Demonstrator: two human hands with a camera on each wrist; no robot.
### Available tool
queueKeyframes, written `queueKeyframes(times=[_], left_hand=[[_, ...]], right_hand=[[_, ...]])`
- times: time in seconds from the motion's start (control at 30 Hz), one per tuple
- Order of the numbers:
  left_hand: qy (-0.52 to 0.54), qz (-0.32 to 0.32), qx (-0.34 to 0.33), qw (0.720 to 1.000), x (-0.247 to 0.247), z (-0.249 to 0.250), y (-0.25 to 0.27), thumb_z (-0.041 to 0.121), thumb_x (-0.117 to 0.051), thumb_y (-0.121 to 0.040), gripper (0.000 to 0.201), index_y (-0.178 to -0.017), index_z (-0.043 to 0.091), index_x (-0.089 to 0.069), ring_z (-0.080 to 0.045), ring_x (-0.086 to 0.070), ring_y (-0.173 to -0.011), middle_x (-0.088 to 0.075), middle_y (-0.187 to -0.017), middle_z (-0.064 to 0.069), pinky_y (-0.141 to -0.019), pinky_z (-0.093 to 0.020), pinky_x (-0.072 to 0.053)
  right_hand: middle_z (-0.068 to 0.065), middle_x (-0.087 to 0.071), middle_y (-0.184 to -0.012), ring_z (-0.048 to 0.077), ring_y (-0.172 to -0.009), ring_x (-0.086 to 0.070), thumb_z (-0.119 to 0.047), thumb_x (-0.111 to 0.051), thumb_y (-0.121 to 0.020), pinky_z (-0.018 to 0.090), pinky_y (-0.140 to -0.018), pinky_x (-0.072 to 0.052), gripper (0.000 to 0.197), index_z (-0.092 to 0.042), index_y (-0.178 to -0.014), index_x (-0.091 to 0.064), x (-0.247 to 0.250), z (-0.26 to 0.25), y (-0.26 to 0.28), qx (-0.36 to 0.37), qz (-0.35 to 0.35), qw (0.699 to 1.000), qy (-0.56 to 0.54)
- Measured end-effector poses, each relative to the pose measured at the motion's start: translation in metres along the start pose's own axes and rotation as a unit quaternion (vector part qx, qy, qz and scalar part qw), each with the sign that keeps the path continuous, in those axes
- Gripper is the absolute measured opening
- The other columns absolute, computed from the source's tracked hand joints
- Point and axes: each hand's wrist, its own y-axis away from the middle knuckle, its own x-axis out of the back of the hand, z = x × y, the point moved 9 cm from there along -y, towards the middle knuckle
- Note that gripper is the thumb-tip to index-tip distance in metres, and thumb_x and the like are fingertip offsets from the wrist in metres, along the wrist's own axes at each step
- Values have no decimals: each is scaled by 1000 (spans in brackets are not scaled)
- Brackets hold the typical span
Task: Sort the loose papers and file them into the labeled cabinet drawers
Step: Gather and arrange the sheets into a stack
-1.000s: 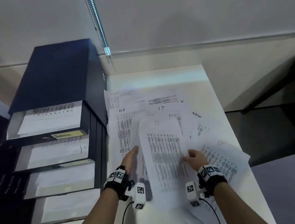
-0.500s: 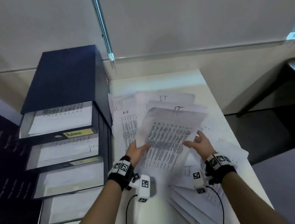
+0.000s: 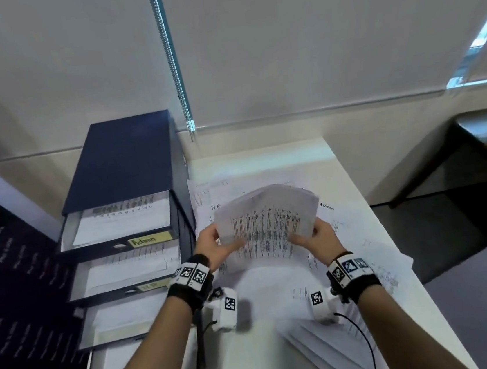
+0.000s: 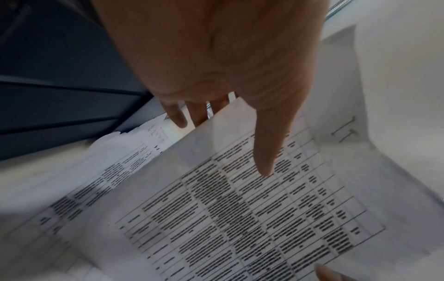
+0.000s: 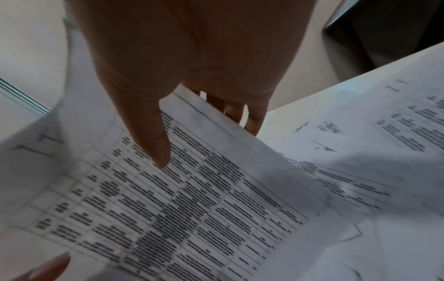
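A small bundle of printed sheets marked "IT" (image 3: 266, 221) (image 4: 252, 209) (image 5: 168, 199) is raised off the white table (image 3: 334, 168), bowed upward. My left hand (image 3: 212, 245) (image 4: 240, 136) pinches its left edge, thumb on top and fingers underneath. My right hand (image 3: 318, 236) (image 5: 204, 133) pinches the right edge the same way. More loose papers (image 3: 351, 263), some marked "HR" and "Admin", lie spread on the table below. The dark blue drawer cabinet (image 3: 125, 173) stands at the left with its stepped drawers pulled out, papers inside; the top drawer's label (image 3: 150, 240) reads "Admin".
A fanned pile of sheets (image 3: 330, 347) lies at the table's near right. A blind's bead chain (image 3: 174, 70) hangs against the wall behind. A dark printed board (image 3: 11, 286) leans left of the cabinet. A dark desk (image 3: 476, 158) stands at the right.
The sheet lay flat on the pile a second ago. Both hands slid under its edges and lifted it, gathering it up toward me; the head view has tilted upward.
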Motion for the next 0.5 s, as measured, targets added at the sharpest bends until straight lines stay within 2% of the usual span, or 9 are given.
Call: queueKeyframes(times=[0.1, 0.17, 0.2, 0.23, 0.27, 0.3, 0.37, 0.43, 0.5], left_hand=[[-15, 12, 12, 1000, 2, -9, 6, 47, -80, -74, 49, -106, 11, -69, -17, -71, -91, -74, -98, -1, -83, -38, -58], [-13, 14, -12, 1000, 4, 4, 14, 67, -69, -73, 64, -91, 6, -69, -17, -68, -68, -72, -73, -2, -69, -41, -56], [-4, 21, -31, 999, 6, 20, 20, 61, -67, -79, 63, -84, -2, -65, -21, -60, -59, -60, -53, 5, -58, -43, -48], [4, 24, -44, 999, 8, 36, 27, 46, -65, -88, 61, -87, -15, -58, -26, -57, -70, -61, -72, -10, -64, -49, -41], [20, 30, -54, 998, 13, 46, 29, 32, -62, -94, 51, -91, -18, -54, -22, -57, -79, -47, -91, 2, -68, -50, -41], [26, 34, -64, 997, 20, 56, 31, 28, -59, -96, 40, -97, -12, -59, -16, -63, -78, -64, -80, -4, -68, -48, -46], [36, 48, -78, 995, 45, 75, 39, 34, -54, -97, 23, -95, 14, -66, -3, -62, -59, -67, -66, 7, -58, -34, -50], [63, 83, -82, 991, 77, 91, 51, 36, -50, -98, 24, -96, 17, -64, -15, -57, -59, -65, -69, 5, -57, -33, -50], [107, 119, -88, 983, 105, 106, 64, 26, -46, -102, 28, -117, 7, -60, -35, -60, -70, -69, -92, -16, -67, -45, -53]], right_hand=[[3, -72, -106, 19, -95, -69, -15, -80, -78, 37, -85, -57, 37, -10, -112, -67, -3, 17, 5, -27, 9, 999, 36], [2, -71, -103, 21, -95, -68, -13, -76, -81, 42, -89, -56, 30, -9, -110, -67, -1, 15, 6, -27, 17, 998, 58], [2, -71, -103, 21, -96, -69, -12, -75, -82, 42, -89, -56, 29, -8, -110, -67, 0, 9, 5, -25, 20, 998, 59], [1, -72, -103, 21, -96, -70, -12, -74, -83, 42, -88, -57, 28, -7, -110, -68, 1, 2, 4, -19, 21, 998, 54], [1, -73, -103, 18, -94, -71, -12, -74, -84, 41, -87, -58, 27, -7, -110, -68, 1, -11, 4, -10, 18, 999, 44], [0, -74, -103, 15, -92, -72, -12, -74, -84, 39, -85, -59, 27, -7, -110, -68, 0, -25, 4, 5, 10, 1000, 28], [-2, -75, -101, 12, -89, -73, -16, -76, -82, 31, -80, -60, 30, -11, -110, -68, -10, -62, 8, 39, -28, 999, 0], [-1, -75, -97, 12, -86, -73, -26, -78, -80, 27, -74, -58, 31, -16, -107, -66, -33, -95, 15, 62, -80, 995, 3], [-4, -74, -95, 10, -84, -71, -36, -74, -82, 23, -71, -55, 28, -21, -105, -64, -59, -112, 24, 73, -128, 988, 42]])
